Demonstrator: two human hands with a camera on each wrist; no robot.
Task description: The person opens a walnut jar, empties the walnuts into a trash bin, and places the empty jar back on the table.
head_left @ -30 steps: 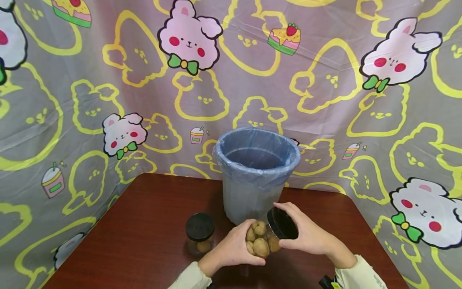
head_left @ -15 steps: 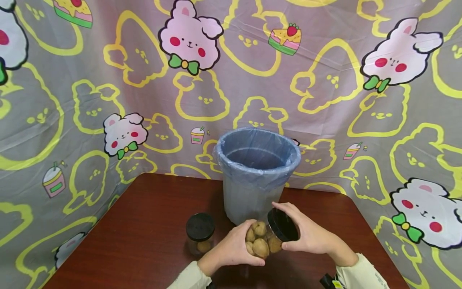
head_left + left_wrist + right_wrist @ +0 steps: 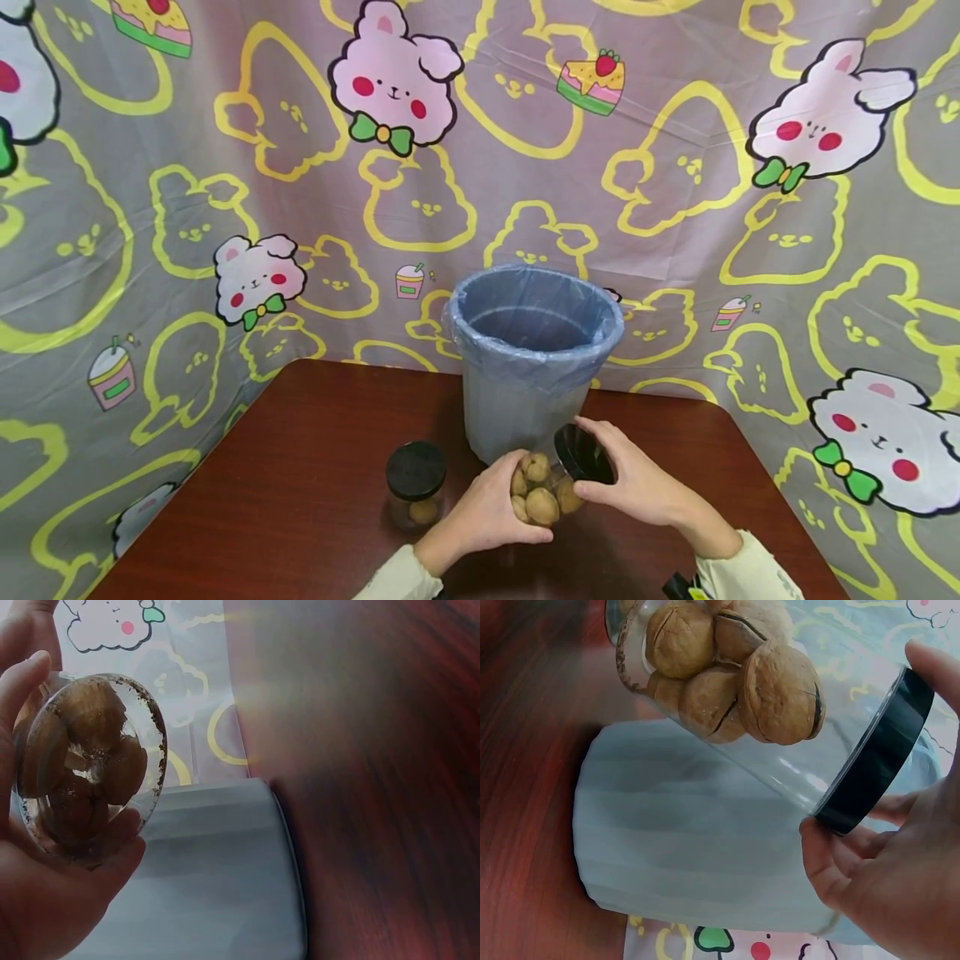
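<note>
A clear jar of walnuts (image 3: 780, 694) is held tilted in front of the bin, its base toward the left and its black lid (image 3: 877, 754) toward the right. My left hand (image 3: 491, 508) grips the jar's body near the base, fingers and thumb wrapped round it. With fingertips and thumb on the lid's rim, my right hand (image 3: 641, 483) grips the black lid, which sits on the jar's mouth. Through the base in the left wrist view, several walnuts (image 3: 90, 761) and dark crumbs along the edge show.
A second black-lidded jar (image 3: 416, 471) with walnuts inside stands on the brown table (image 3: 300, 467), left of my left hand. Just behind the hands stands a grey bin (image 3: 498, 408) lined with a blue bag (image 3: 536, 354). A printed curtain (image 3: 480, 183) hangs round the table's far sides.
My right hand has shifted slightly on the lid, its thumb now higher across the rim. The jar has moved up a little; the left hand keeps its grip.
</note>
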